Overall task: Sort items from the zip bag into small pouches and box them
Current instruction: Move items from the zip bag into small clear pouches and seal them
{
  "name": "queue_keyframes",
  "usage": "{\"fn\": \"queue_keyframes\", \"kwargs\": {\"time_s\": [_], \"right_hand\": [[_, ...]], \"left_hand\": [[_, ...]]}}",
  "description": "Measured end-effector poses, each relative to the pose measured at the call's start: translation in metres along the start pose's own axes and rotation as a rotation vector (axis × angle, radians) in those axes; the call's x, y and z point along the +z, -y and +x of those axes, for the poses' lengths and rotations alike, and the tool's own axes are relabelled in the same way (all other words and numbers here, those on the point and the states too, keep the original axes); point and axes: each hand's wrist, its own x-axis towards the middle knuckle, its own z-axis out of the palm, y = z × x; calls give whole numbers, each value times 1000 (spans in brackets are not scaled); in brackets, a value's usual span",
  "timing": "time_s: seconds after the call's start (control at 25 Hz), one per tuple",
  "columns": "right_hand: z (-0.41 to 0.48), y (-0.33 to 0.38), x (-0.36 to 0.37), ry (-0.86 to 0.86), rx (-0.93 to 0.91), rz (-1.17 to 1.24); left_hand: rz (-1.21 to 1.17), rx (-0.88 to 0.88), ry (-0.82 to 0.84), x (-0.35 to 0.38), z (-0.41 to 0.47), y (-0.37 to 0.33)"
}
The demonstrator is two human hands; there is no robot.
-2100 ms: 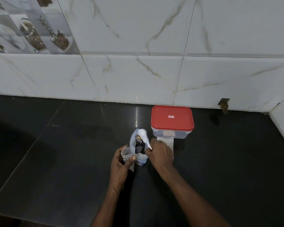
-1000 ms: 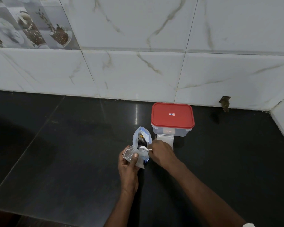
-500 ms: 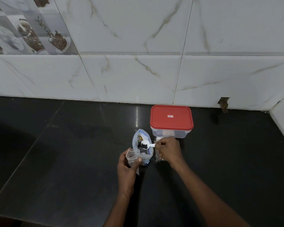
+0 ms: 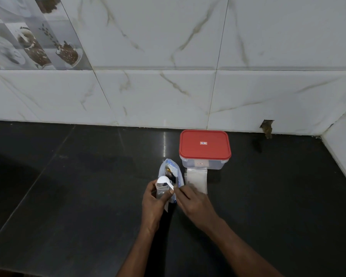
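An open zip bag [image 4: 171, 172] with dark items inside stands on the black counter. In front of it my left hand [image 4: 154, 202] holds a small clear pouch [image 4: 161, 189] with its mouth open upward. My right hand [image 4: 194, 202] pinches the handle of a small white scoop [image 4: 164, 180], whose bowl is tipped over the pouch's mouth. A few dark bits show at the mouth. A clear box with a red lid [image 4: 204, 145] stands shut behind, near the wall. A stack of empty pouches [image 4: 197, 177] lies flat in front of the box.
The black counter [image 4: 68, 196] stretches wide to the left and right of the items. A white marble-tiled wall [image 4: 168, 86] runs along the back, and a side wall [image 4: 344, 152] closes the right corner.
My right hand has brought the scoop from above the zip bag down and left onto the mouth of the pouch. My left hand keeps hold of the pouch.
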Motion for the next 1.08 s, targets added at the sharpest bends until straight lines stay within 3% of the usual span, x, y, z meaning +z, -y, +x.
{"fn": "queue_keyframes", "kwargs": {"time_s": [0.2,0.32,0.44,0.72,0.92,1.08], "right_hand": [[0,0,6,-83,66,22],[16,-3,4,-111,400,152],[32,-5,10,94,598,144],[45,-6,27,544,368,45],[43,0,33,578,381,47],[49,-2,29,556,493,159]], "left_hand": [[-30,8,3,-2,-2,4],[-91,-12,-29,-2,-2,4],[-167,-35,-68,-9,-6,7],[-263,-83,-14,-12,-4,13],[-293,-75,26,-13,-3,19],[-319,-71,33,-10,0,15]]}}
